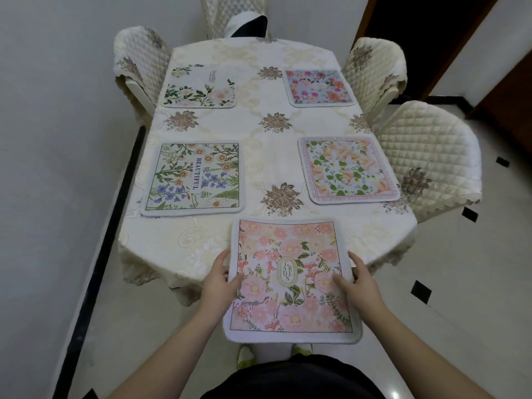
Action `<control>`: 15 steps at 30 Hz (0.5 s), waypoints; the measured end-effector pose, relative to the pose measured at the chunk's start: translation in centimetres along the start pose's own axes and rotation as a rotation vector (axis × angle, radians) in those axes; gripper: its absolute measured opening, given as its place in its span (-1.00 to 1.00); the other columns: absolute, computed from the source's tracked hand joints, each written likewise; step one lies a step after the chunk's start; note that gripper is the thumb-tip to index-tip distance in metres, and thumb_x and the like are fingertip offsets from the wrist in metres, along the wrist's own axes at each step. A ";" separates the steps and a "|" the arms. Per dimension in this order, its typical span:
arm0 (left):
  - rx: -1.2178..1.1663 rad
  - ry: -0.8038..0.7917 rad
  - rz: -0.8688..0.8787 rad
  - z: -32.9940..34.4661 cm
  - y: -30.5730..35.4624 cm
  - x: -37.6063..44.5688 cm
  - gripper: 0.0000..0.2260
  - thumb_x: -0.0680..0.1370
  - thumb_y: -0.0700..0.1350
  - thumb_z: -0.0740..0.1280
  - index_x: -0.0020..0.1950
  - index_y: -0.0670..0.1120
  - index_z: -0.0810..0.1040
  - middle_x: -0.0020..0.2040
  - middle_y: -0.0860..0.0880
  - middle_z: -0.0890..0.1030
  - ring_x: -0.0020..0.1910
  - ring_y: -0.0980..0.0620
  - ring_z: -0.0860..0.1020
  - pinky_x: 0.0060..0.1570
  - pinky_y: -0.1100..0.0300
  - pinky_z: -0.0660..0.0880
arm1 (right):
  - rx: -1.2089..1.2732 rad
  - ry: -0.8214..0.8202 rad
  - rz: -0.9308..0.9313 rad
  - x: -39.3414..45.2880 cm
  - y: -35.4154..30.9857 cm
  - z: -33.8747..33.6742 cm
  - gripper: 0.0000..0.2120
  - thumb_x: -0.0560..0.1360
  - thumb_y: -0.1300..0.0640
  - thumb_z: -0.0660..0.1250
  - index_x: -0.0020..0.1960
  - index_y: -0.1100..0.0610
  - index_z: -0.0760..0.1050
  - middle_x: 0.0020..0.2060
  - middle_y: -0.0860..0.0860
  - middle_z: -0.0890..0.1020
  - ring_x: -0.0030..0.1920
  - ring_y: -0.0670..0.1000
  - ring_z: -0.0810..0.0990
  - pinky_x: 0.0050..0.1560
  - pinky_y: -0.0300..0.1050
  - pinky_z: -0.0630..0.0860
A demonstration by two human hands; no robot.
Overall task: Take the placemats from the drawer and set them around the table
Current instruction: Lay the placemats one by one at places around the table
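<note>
Five floral placemats [290, 276] around table [259, 156]

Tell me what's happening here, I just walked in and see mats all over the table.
A person is setting placemats around the table. Four mats already lie flat, two along each long side: the white one, the rose one, the BEAUTIFUL mat and the peach one. The left hand and right hand hold the fifth, the GARDEN mat, by its sides at the near end, its near part overhanging the table edge.

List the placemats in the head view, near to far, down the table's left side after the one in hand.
GARDEN mat, held by left hand and right hand → BEAUTIFUL mat → far-left white floral mat.
</note>
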State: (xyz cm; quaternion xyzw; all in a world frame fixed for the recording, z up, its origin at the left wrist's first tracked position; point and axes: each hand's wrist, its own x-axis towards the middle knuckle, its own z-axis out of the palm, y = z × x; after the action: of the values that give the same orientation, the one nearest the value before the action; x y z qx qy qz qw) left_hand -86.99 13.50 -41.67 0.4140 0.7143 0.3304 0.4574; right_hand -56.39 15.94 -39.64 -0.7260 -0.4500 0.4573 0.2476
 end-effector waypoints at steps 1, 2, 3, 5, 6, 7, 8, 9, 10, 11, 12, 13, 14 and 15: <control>0.016 -0.005 0.018 0.0 0.2 0.1 -0.43 0.56 -0.14 0.42 0.53 0.05 0.28 0.07 0.01 0.64 -0.04 0.08 0.63 -0.24 0.28 0.53 | 0.026 0.012 -0.006 -0.3 0.0 -0.2 -0.38 0.54 0.15 0.41 0.51 -0.11 0.24 0.06 -0.05 0.66 -0.04 -0.01 0.69 0.03 0.12 0.64; 0.023 -0.014 0.035 0.0 0.4 0.2 -0.43 0.56 -0.14 0.41 0.53 0.05 0.28 0.08 0.01 0.64 -0.03 0.08 0.64 -0.25 0.32 0.52 | 0.049 0.027 -0.017 -0.5 0.1 -0.4 -0.39 0.54 0.15 0.41 0.49 -0.12 0.25 0.05 -0.06 0.66 -0.03 -0.02 0.69 0.03 0.13 0.64; 0.026 -0.026 0.053 0.0 0.7 0.2 -0.43 0.57 -0.14 0.41 0.53 0.05 0.29 0.10 0.01 0.65 -0.02 0.08 0.64 -0.25 0.35 0.52 | 0.063 0.043 -0.025 -0.8 0.2 -0.7 -0.40 0.54 0.16 0.40 0.49 -0.14 0.26 0.05 -0.09 0.67 -0.03 -0.03 0.69 0.03 0.14 0.64; 0.025 -0.052 0.094 -0.1 1.5 0.6 -0.44 0.57 -0.13 0.40 0.52 0.09 0.30 0.12 0.02 0.66 -0.01 0.08 0.65 -0.19 0.29 0.57 | 0.094 0.083 -0.042 -1.7 0.2 -1.3 -0.39 0.55 0.17 0.39 0.49 -0.15 0.25 0.04 -0.17 0.64 0.00 -0.08 0.68 0.03 0.09 0.64; 0.026 -0.065 0.109 0.0 1.9 0.9 -0.44 0.57 -0.11 0.40 0.52 0.11 0.30 0.12 0.04 0.66 -0.01 0.09 0.66 -0.12 0.20 0.61 | 0.109 0.105 -0.052 -2.1 0.3 -1.7 -0.38 0.55 0.19 0.38 0.50 -0.15 0.23 0.05 -0.21 0.62 0.01 -0.13 0.66 0.02 -0.01 0.64; 0.023 -0.082 0.120 0.0 2.4 1.0 -0.44 0.57 -0.10 0.41 0.52 0.13 0.30 0.10 0.06 0.67 -0.01 0.09 0.67 -0.08 0.11 0.63 | 0.117 0.127 -0.059 -2.6 0.2 -2.1 -0.38 0.55 0.20 0.38 0.50 -0.15 0.22 0.06 -0.24 0.59 0.02 -0.18 0.63 -0.03 -0.14 0.62; 0.017 -0.101 0.129 0.2 3.1 1.1 -0.44 0.56 -0.09 0.41 0.51 0.15 0.31 0.08 0.08 0.67 -0.02 0.10 0.67 -0.07 0.07 0.64 | 0.122 0.152 -0.064 -3.1 0.1 -2.7 -0.39 0.55 0.22 0.37 0.48 -0.15 0.22 0.07 -0.22 0.59 0.02 -0.20 0.61 -0.08 -0.25 0.58; 0.001 -0.124 0.140 0.5 3.9 1.1 -0.45 0.56 -0.09 0.42 0.51 0.16 0.32 0.06 0.09 0.67 -0.03 0.11 0.68 -0.09 0.07 0.64 | 0.122 0.178 -0.062 -3.6 0.3 -3.4 -0.40 0.55 0.22 0.38 0.48 -0.13 0.23 0.09 -0.18 0.59 0.02 -0.17 0.62 -0.12 -0.29 0.55; -0.022 -0.149 0.150 0.8 4.7 1.0 -0.45 0.56 -0.09 0.42 0.50 0.17 0.33 0.04 0.09 0.68 -0.04 0.12 0.68 -0.13 0.11 0.64 | 0.128 0.200 -0.056 -4.0 0.4 -4.0 -0.40 0.55 0.21 0.38 0.49 -0.12 0.24 0.12 -0.13 0.61 0.02 -0.12 0.64 -0.13 -0.25 0.56; -0.050 -0.177 0.160 1.2 5.6 0.8 -0.46 0.57 -0.10 0.41 0.49 0.19 0.35 0.03 0.09 0.68 -0.05 0.13 0.69 -0.18 0.15 0.64 | 0.138 0.218 -0.043 -4.4 0.7 -4.7 -0.38 0.54 0.19 0.39 0.50 -0.11 0.23 0.12 -0.10 0.62 0.01 -0.09 0.66 -0.10 -0.18 0.59; -0.073 -0.202 0.172 1.7 6.6 0.6 -0.48 0.57 -0.12 0.41 0.47 0.21 0.36 0.02 0.08 0.69 -0.06 0.14 0.69 -0.21 0.20 0.63 | 0.143 0.237 -0.033 -4.8 1.1 -5.5 -0.37 0.54 0.17 0.40 0.51 -0.11 0.23 0.10 -0.08 0.64 0.00 -0.07 0.67 -0.07 -0.11 0.62; -0.086 -0.226 0.183 2.2 7.3 0.4 -0.49 0.57 -0.13 0.41 0.45 0.23 0.37 0.01 0.06 0.69 -0.06 0.14 0.69 -0.23 0.22 0.62 | 0.143 0.255 -0.024 -5.2 1.5 -6.2 -0.37 0.54 0.15 0.41 0.51 -0.11 0.23 0.08 -0.07 0.65 -0.02 -0.07 0.68 -0.05 -0.06 0.63; -0.088 -0.247 0.198 2.9 8.1 0.2 -0.50 0.57 -0.14 0.41 0.43 0.23 0.38 0.00 0.05 0.69 -0.07 0.13 0.69 -0.23 0.21 0.63 | 0.151 0.272 -0.014 -5.7 1.9 -7.0 -0.36 0.53 0.14 0.41 0.52 -0.11 0.23 0.06 -0.06 0.66 -0.03 -0.07 0.68 -0.03 -0.03 0.64; -0.079 -0.267 0.215 3.7 8.8 0.1 -0.50 0.57 -0.14 0.42 0.43 0.23 0.39 -0.01 0.04 0.69 -0.07 0.11 0.70 -0.20 0.16 0.64 | 0.166 0.289 -0.007 -6.3 2.4 -7.9 -0.36 0.53 0.14 0.42 0.52 -0.11 0.23 0.05 -0.06 0.66 -0.03 -0.06 0.69 -0.02 0.01 0.65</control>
State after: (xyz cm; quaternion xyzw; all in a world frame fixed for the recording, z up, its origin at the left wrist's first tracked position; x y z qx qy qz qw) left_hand -81.06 17.76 -35.55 0.5099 0.5852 0.3470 0.5263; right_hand -49.48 9.70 -35.13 -0.7599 -0.3727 0.3827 0.3704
